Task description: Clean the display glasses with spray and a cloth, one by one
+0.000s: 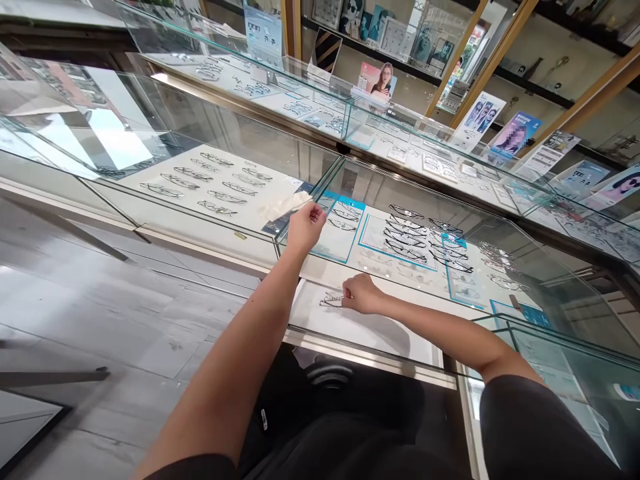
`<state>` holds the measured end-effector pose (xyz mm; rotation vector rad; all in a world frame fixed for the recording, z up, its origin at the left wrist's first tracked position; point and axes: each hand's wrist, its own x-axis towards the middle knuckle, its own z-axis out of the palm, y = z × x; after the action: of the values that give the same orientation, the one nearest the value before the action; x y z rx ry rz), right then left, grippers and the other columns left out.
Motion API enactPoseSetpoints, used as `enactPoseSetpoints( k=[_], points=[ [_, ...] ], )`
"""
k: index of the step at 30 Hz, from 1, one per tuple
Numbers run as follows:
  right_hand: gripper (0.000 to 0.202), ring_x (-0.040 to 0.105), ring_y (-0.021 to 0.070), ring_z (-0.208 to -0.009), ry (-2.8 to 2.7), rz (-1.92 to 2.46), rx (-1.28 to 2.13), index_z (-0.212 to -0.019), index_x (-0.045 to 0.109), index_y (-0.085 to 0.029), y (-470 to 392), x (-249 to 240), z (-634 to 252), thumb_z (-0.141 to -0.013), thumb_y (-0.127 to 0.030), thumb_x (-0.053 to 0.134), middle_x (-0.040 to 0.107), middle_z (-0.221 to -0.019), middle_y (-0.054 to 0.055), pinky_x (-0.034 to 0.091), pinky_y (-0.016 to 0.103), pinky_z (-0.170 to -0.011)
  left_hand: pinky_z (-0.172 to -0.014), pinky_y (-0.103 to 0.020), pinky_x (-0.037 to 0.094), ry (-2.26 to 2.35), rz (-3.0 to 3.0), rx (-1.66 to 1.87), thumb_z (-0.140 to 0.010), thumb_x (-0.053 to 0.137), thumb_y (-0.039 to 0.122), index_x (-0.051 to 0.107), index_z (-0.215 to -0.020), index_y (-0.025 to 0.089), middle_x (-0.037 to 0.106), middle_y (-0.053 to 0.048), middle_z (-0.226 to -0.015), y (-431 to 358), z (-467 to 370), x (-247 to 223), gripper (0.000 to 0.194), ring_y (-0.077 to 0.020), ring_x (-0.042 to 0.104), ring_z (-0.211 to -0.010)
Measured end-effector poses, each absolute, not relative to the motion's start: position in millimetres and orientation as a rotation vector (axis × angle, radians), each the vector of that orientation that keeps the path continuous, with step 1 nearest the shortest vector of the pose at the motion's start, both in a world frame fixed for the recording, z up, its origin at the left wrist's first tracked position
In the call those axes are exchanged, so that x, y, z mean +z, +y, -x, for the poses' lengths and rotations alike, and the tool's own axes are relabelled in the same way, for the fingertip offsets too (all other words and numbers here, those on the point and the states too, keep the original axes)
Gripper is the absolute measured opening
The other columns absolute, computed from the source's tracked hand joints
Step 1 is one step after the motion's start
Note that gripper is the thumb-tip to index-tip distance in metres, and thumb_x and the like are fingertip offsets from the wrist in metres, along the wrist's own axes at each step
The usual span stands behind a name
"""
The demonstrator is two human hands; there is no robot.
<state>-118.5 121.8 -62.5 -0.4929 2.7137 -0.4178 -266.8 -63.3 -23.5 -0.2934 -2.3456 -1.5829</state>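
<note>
My right hand (364, 293) is closed on a pair of eyeglasses (330, 301) with thin dark frames, low over a white tray-like surface (370, 330) at the front of the counter. Part of the glasses is hidden behind my fingers. My left hand (306, 227) is curled shut above the glass display case, by the joint between two panes. Beside its fingers shows a pale beige patch (285, 205), cloth or a reflection; I cannot tell which. What the left fingers hold, if anything, is hidden.
Under the glass lie rows of eyeglasses on a cream panel (190, 193) at left and several dark frames (407, 233) on blue-edged cards at right. Another glass case (295, 100) runs behind. Advertising cards (477, 120) stand at the back. Grey plank floor (190, 333) lies at left.
</note>
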Motion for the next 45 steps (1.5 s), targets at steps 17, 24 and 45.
enactPoseSetpoints(
  k=[17, 24, 45],
  points=[
    [0.016, 0.064, 0.0206, -0.09, 3.088, 0.387, -0.607, -0.072, 0.059, -0.022, 143.1, 102.6, 143.6, -0.086, -0.025, 0.068, 0.072, -0.082, -0.001, 0.037, 0.039, -0.106, -0.068, -0.03, 0.041, -2.167, 0.089, -1.934, -0.08, 0.065, 0.023, 0.057, -0.077, 0.023, 0.068, -0.002, -0.072, -74.0, 266.6, -25.9, 0.009, -0.0174, 0.057, -0.069],
    [0.02, 0.064, 0.0262, -0.1, 3.267, 0.132, -0.295, -0.069, 0.057, -0.022, 133.6, 53.9, 215.0, -0.089, -0.022, 0.063, 0.075, -0.089, 0.005, 0.036, 0.042, -0.105, -0.058, -0.026, 0.041, -2.017, 0.125, -2.218, -0.081, 0.059, 0.032, 0.053, -0.076, 0.022, 0.059, 0.0, -0.067, -81.0, 278.6, -27.8, 0.013, -0.0132, 0.052, -0.059],
    [0.014, 0.057, 0.0351, -0.12, 3.274, 0.051, -0.218, -0.083, 0.068, -0.018, 129.6, 10.9, 224.8, -0.092, -0.024, 0.06, 0.071, -0.115, 0.015, 0.031, 0.054, -0.115, -0.052, -0.022, 0.032, -1.678, 0.219, -2.756, -0.091, 0.057, 0.028, 0.036, -0.069, 0.022, 0.022, 0.006, -0.062, -100.9, 274.4, -12.9, 0.031, -0.0097, 0.026, -0.051]
  ],
)
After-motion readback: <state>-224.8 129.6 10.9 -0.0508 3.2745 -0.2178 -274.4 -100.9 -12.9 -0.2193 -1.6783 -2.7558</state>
